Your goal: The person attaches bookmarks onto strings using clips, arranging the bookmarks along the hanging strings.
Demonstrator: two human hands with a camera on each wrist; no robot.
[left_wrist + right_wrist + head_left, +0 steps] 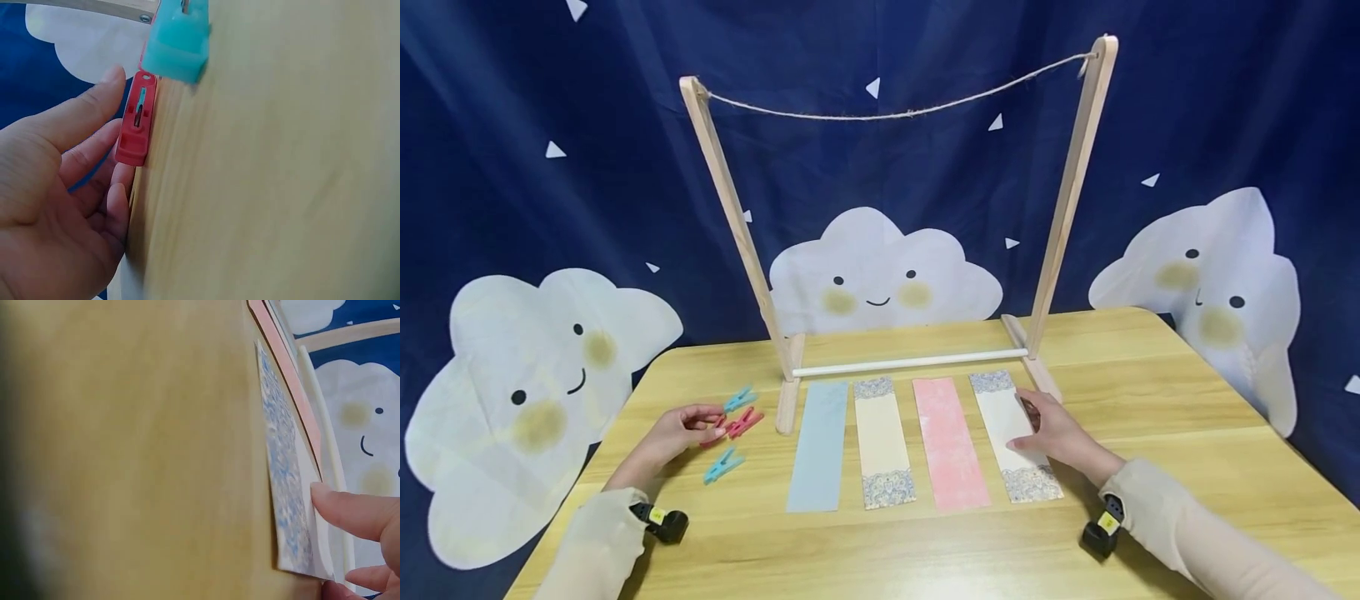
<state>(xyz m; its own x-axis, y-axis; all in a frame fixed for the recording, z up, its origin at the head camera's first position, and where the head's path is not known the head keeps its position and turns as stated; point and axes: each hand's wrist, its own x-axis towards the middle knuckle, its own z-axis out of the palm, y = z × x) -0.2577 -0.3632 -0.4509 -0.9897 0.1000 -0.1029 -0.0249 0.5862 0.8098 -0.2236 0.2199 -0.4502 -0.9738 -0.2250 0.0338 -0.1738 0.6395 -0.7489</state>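
Observation:
Several small plastic clothespins lie at the table's left: a light-blue one (741, 398), a red one (746, 422) and another light-blue one (722, 466). My left hand (688, 429) is at a second red clothespin (135, 122), with the thumb raised apart from it and the fingers beside its end. Four-sided paper strips lie in a row: blue (818, 446), cream with patterned ends (883, 442), pink (951, 443) and white with patterned ends (1004, 423). My right hand (1056, 433) touches the white strip, thumb on its face, fingers at its right edge.
Behind the strips stands a wooden frame with two posts (1078, 200), feet and a white crossbar (910, 363). A sagging string (865, 118) joins the post tops. The wooden table (880, 550) backs onto a dark-blue curtain (880, 167) with white clouds.

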